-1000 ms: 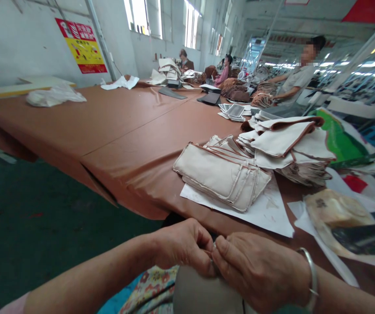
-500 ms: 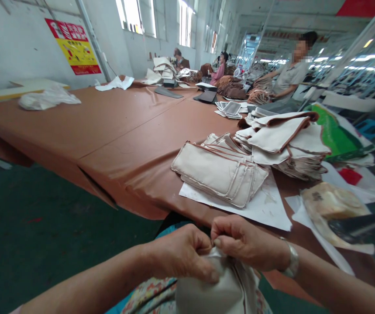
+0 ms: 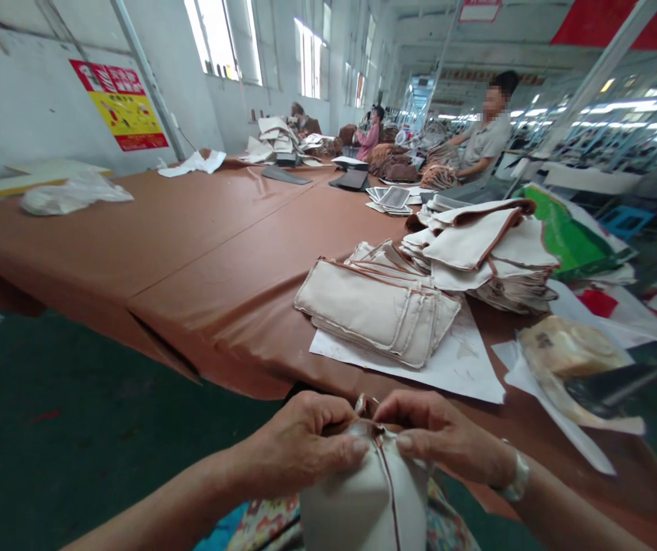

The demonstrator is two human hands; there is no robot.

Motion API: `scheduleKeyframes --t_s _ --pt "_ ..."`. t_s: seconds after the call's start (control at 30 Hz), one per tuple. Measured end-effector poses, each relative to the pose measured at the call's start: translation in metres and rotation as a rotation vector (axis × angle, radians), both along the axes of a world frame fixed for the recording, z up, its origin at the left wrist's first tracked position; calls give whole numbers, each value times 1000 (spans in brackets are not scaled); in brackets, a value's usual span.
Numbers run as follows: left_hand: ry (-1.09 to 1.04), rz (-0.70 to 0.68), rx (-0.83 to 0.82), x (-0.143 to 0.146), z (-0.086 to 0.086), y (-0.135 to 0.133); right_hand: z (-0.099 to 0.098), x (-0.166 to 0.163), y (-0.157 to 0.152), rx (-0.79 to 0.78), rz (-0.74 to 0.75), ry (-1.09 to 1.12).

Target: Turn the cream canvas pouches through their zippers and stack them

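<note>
Over my lap hangs a sewn cream fabric piece (image 3: 356, 509) with a brown-edged seam down its front, like a pouch turned inside out. My left hand (image 3: 310, 440) pinches its upper edge left of the seam, thumb in front and fingers behind. On the other side of the seam, my right hand (image 3: 434, 436) grips the same edge with thumb and curled fingers. A bit of brown material shows between the fingertips at the top. A stack of similar cream pieces (image 3: 356, 306) lies on the table just beyond my hands.
Brown sheeting (image 3: 219, 252) covers the large table. White paper (image 3: 466, 375) lies under the stack. At the right are a bigger fabric pile (image 3: 471, 237), a green bag (image 3: 557, 229) and a wrapped yellowish block (image 3: 569, 344). Another person (image 3: 482, 141) stands beyond, handling brown pieces.
My hands have moved slightly apart along the fabric's top edge, and the seam now faces me between them. The view has tilted up and turned a little right.
</note>
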State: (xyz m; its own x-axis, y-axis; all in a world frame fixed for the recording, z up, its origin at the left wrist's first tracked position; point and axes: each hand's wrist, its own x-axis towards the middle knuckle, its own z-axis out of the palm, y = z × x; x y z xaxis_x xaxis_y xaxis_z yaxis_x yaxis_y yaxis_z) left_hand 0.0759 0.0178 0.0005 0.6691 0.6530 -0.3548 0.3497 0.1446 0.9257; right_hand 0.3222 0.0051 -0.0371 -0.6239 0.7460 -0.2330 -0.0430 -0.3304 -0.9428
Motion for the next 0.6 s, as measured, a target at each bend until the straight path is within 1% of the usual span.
scheduleKeyframes --t_s 0.07,0.1,0.2,0.3,0.33,0.37,0.4,0.47,0.53,0.6 --pt "28 -18 83 1 4 0 2 0 -1 15 -22 -4" --pt "37 -43 158 1 5 1 4 0 -1 17 -30 -16" --pt "74 -162 499 1 4 2 7 -2 0 -28 -9 -73" --pt "228 -246 873 -1 -2 1 7 -2 1 -44 15 -109" --pt "285 -268 957 -3 -2 0 7 -2 1 -32 16 -116" --pt "329 -285 1007 -4 0 0 8 -1 0 -8 13 -124" --pt "351 -298 1022 -6 5 0 8 -1 0 22 10 -136" --pt "331 -318 942 -8 20 4 11 0 -1 94 12 -170" --pt "257 -329 773 -9 36 13 17 1 -1 175 34 -203" --pt "170 -313 549 -6 44 26 24 1 -1 252 60 -232"
